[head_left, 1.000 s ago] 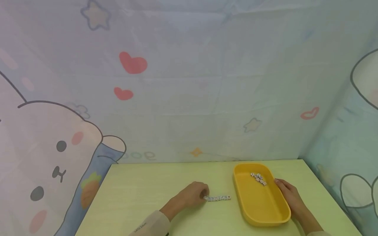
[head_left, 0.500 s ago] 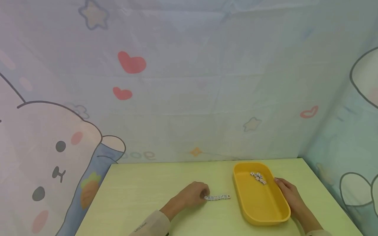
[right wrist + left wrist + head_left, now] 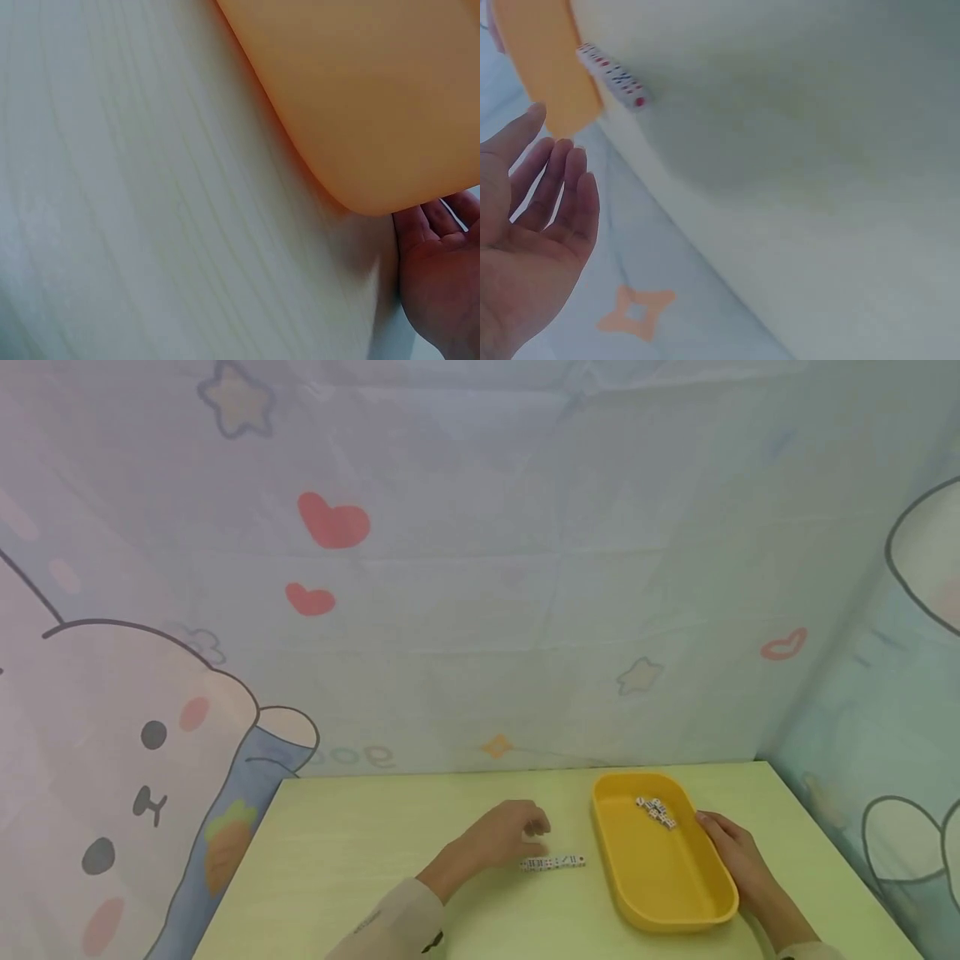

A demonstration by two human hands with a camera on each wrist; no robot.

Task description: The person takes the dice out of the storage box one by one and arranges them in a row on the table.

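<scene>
A straight row of small white dice (image 3: pixel 553 863) with red and dark pips lies on the table left of a yellow tray (image 3: pixel 660 881). My left hand (image 3: pixel 501 835) hovers just above and left of the row's left end, its fingers loosely bent and parted. In the left wrist view the hand (image 3: pixel 536 247) holds nothing, apart from the dice row (image 3: pixel 615 77). At the tray's right side, my right hand (image 3: pixel 741 862) grips the rim. The right wrist view shows its fingers (image 3: pixel 412 225) partly hidden behind the tray wall. A loose cluster of dice (image 3: pixel 657 812) sits at the tray's far end.
The pale yellow-green table (image 3: pixel 375 843) ends against a printed cloth backdrop (image 3: pixel 450 652) at the back. Another cloth hangs on the right (image 3: pixel 900 735).
My left hand has let go of the die at the row's left end and risen up and slightly right, its fingers spreading. The right hand and tray stay put.
</scene>
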